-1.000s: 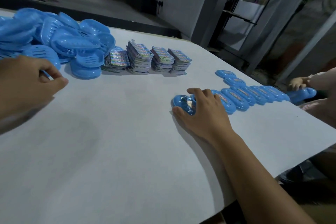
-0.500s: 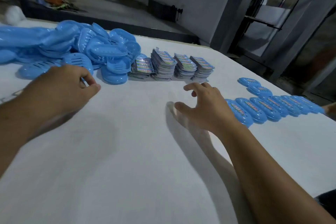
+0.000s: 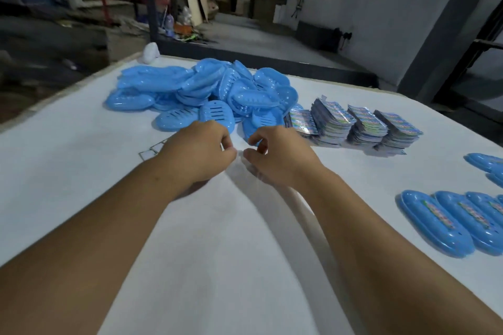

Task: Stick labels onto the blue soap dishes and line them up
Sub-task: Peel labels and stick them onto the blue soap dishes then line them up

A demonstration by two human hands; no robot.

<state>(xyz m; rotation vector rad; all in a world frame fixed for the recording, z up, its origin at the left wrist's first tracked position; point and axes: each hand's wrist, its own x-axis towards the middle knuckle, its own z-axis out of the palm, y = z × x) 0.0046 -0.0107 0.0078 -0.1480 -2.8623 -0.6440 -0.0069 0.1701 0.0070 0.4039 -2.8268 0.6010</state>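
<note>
Your left hand (image 3: pixel 201 151) and right hand (image 3: pixel 275 155) meet over the white desk (image 3: pixel 217 239), just in front of the heap of blue soap dishes (image 3: pixel 201 92). Both hands have their fingers curled, thumb tips nearly touching; whether they pinch anything you cannot tell, since the spot between them is blurred. Stacks of shiny labels (image 3: pixel 353 125) stand right of the heap. Labelled dishes (image 3: pixel 441 223) lie overlapping in a row at the desk's right edge.

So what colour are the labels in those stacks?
Shiny, multicoloured print on the label stacks, edges whitish; seen in the head view.
</note>
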